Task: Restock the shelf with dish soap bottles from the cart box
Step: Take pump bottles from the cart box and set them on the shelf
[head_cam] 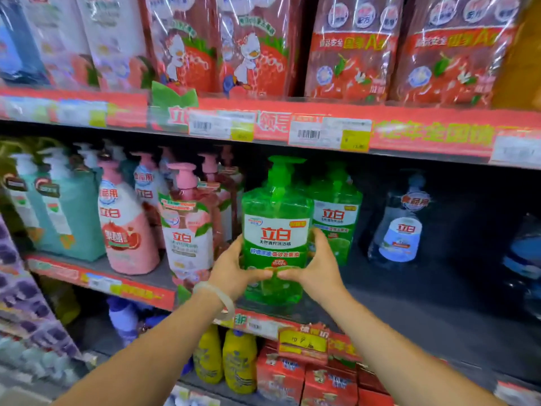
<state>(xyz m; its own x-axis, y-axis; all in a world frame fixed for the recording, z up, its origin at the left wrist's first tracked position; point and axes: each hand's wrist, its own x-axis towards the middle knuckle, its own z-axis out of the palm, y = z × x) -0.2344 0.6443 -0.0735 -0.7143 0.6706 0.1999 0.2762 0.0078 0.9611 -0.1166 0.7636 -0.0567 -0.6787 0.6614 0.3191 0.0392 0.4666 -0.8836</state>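
Both hands, left [234,268] and right [314,266], grip the green translucent plastic pump bottle [275,230] upright at the grey shelf's [409,303] front edge, label outward for display.

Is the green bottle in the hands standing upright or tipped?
Upright: the green bottle has its pump on top and its base on the shelf edge.

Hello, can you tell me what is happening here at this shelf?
A person is stocking a store shelf. Both hands, the left hand and the right hand, hold a green dish soap bottle from either side at the front of the middle shelf. A second green bottle already stands just behind it to the right. Pink bottles stand to the left, a clear blue-labelled bottle further right.
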